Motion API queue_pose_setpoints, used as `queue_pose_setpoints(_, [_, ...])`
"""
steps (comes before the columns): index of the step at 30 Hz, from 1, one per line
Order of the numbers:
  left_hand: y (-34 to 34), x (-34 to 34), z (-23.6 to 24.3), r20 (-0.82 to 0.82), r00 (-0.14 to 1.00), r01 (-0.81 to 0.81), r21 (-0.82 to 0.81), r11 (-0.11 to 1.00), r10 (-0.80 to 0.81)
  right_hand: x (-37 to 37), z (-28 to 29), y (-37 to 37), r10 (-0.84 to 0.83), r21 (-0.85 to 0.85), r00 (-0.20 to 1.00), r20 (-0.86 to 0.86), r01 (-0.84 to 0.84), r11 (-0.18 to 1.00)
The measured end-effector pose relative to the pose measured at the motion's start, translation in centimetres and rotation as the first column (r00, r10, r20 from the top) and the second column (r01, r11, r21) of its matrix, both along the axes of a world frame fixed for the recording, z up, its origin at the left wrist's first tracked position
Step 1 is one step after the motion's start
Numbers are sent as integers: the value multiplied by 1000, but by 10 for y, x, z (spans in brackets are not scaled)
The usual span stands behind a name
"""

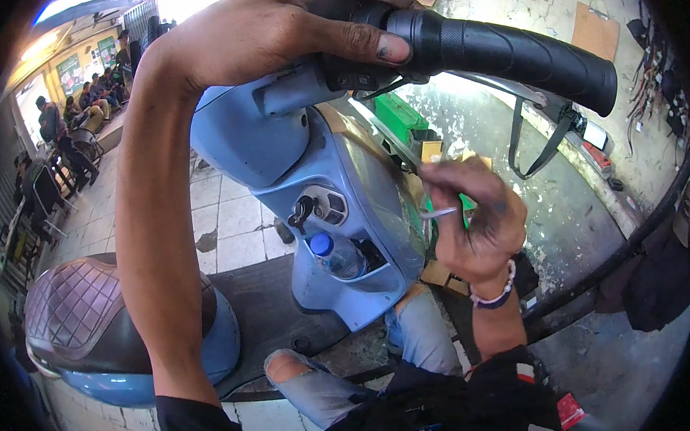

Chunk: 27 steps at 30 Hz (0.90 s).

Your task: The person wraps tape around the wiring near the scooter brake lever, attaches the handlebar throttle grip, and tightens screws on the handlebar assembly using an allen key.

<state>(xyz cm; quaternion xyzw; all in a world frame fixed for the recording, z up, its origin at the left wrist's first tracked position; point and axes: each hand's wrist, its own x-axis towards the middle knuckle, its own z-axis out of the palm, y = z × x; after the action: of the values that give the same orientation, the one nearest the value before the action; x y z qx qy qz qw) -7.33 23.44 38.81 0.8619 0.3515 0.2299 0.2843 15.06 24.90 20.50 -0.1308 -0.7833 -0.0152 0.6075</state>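
Observation:
My left hand [307, 30] is closed over the handlebar of a light blue scooter [244, 134], its thumb lying along the inner collar of the black ribbed grip [521, 57]. Lower down at the right, my right hand [480, 217] is curled, with a thin whitish rod [439, 213] sticking out between its fingers. A long thin strip [387, 136] slants from below the handlebar toward those fingertips; I cannot tell whether they touch it. Between my arms is the scooter's inner panel, with a key [302, 210] in the ignition and a blue-capped water bottle [339, 255] in the pocket.
The scooter's quilted seat [79, 304] and dark footboard [267, 312] lie at lower left. Beyond my right hand are a green box [399, 118], a black strap [544, 147] and a stained wall with hanging cables [659, 83]. Several people [96, 101] sit or stand far left.

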Motion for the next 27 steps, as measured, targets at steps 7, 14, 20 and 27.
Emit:
queue_pose_setpoints(7, [-2,6,-5,-3,1000,-19,39,999,19,-29,-21,-3,437,-288,826,-354,-541,790])
queue_pose_setpoints(14, [-7,12,-1,-7,994,-111,44,993,111,-45,-17,-9,345,-410,745,-571,-622,667])
queue_pose_setpoints(20, [-7,8,-1,21,995,-101,-6,995,101,-44,-18,-5,329,-451,783,-528,-587,673])
queue_pose_setpoints(27, [-7,9,2,-55,987,-145,60,988,148,-43,-14,-9,342,-500,703,-623,-695,517])
